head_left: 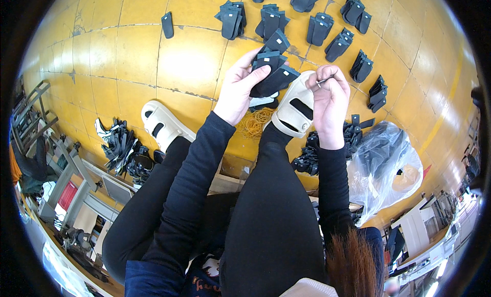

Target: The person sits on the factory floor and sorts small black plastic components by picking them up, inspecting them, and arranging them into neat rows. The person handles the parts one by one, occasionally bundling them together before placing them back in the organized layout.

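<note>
Yellow tiled floor (128, 56) serves as the sorting surface; person seated low, legs in black stretched forward, both feet in cream slip-on sandals (162, 124) flat on the tiles. Clear plastic bag (386, 161) lies open at the person's right, holding more dark pieces, within arm's reach. Loose heap of black flat pieces (120, 146) sits by the left foot, a second heap (312, 154) beside the right leg: unsorted stock, judging by the disorder. Further out, finished bundles (319, 28) are laid in spaced rows across the tiles, each apart from the next, probably so they stay separate and countable; one single piece (167, 24) lies alone to the left. Pile of tan rubber bands (253, 124) rests between the feet, directly under the hands. Left hand (238, 87) is clamped on a fanned stack of black pieces (273, 72), raised above the right sandal, thumb pressing the stack flat so the edges stay aligned. Right hand (330, 95) is closed, fingertips pinching something thin, likely a rubber band (322, 82); too small to confirm. Hands are near each other, not touching.
</note>
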Available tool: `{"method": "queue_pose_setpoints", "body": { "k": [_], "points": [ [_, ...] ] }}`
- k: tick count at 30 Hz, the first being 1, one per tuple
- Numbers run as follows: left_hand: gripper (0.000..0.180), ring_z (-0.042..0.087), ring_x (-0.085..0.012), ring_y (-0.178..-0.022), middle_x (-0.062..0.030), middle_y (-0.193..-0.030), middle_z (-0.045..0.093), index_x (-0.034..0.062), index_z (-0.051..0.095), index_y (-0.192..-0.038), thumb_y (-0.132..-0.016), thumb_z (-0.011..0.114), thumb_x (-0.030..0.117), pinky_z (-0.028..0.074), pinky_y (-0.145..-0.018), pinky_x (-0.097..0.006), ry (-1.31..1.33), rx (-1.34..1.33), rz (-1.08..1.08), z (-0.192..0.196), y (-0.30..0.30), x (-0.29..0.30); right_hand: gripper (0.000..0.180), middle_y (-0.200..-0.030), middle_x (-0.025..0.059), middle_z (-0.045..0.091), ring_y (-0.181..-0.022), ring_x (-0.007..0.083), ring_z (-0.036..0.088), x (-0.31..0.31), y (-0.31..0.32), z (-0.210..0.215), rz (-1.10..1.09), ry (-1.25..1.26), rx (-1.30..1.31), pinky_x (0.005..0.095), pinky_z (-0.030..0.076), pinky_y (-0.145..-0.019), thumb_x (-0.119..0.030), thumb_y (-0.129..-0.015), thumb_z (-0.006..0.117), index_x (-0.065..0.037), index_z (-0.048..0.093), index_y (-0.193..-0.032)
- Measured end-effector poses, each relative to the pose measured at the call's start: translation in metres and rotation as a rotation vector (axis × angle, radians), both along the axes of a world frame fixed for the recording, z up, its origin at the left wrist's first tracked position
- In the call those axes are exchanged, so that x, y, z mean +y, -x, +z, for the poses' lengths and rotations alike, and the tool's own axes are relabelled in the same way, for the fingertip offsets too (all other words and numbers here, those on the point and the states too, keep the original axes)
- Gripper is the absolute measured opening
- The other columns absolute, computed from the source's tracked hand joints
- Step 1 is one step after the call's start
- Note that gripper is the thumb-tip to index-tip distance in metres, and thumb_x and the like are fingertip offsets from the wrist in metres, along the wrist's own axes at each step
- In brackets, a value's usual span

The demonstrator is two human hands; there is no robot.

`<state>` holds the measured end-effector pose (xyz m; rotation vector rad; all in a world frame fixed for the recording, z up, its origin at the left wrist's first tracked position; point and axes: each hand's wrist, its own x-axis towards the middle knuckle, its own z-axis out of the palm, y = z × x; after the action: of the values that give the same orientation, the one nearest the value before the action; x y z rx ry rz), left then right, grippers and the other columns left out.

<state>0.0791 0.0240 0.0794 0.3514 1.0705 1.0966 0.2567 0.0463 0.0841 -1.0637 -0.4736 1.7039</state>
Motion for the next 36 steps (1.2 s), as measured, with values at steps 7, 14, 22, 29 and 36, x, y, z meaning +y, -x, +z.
{"method": "queue_pose_setpoints", "body": {
  "k": [7,14,22,29,36],
  "points": [
    [0.040,0.059,-0.0195,-0.106,-0.0141,-0.120,0.057,0.0006,0.043,-0.131,-0.094,0.048,0.014,0.048,-0.091,-0.032,0.111,-0.196,0.088,0.001,-0.002,-0.003,0.012,-0.073,-0.0042,0.050,-0.064,0.0040,0.042,-0.002,0.013,0.004,0.360,0.009,-0.553,0.0178,0.034,-0.062,-0.012,-0.086,0.060,-0.003,0.058,-0.094],
    [0.046,0.060,-0.0130,-0.100,-0.0093,-0.115,0.060,-0.0001,0.042,-0.133,-0.091,0.056,0.013,0.048,-0.087,-0.027,0.079,-0.143,0.032,0.000,0.000,-0.005,0.012,-0.076,-0.0051,0.055,-0.069,0.0027,0.042,-0.008,0.014,0.002,0.363,-0.103,-0.766,0.0169,0.033,-0.064,-0.007,-0.080,0.070,-0.004,0.064,-0.090],
    [0.045,0.062,-0.0114,-0.093,-0.0083,-0.105,0.065,-0.0010,0.048,-0.129,-0.087,0.062,0.008,0.049,-0.082,-0.024,0.049,-0.080,0.028,-0.002,-0.005,-0.006,0.017,-0.077,-0.0040,0.055,-0.067,0.0030,0.041,-0.010,0.034,0.007,0.197,-0.047,-0.627,0.0174,0.032,-0.061,-0.006,-0.077,0.071,-0.002,0.064,-0.092],
    [0.041,0.062,-0.0101,-0.090,-0.0069,-0.104,0.065,-0.0015,0.050,-0.126,-0.087,0.061,0.003,0.049,-0.082,-0.024,0.081,-0.177,0.077,-0.002,-0.004,-0.008,0.021,-0.073,-0.0048,0.050,-0.066,0.0031,0.041,-0.008,0.033,0.015,0.318,0.037,-0.688,0.0173,0.031,-0.059,-0.008,-0.075,0.074,-0.002,0.063,-0.092],
    [0.038,0.062,-0.0101,-0.091,-0.0067,-0.103,0.065,-0.0010,0.051,-0.124,-0.087,0.060,0.004,0.050,-0.081,-0.024,0.082,-0.215,0.095,-0.006,-0.001,-0.010,0.018,-0.075,-0.0038,0.050,-0.060,0.0023,0.041,-0.009,0.028,0.008,0.292,0.039,-0.535,0.0183,0.031,-0.053,-0.007,-0.076,0.072,-0.002,0.061,-0.089]
  ]
}}
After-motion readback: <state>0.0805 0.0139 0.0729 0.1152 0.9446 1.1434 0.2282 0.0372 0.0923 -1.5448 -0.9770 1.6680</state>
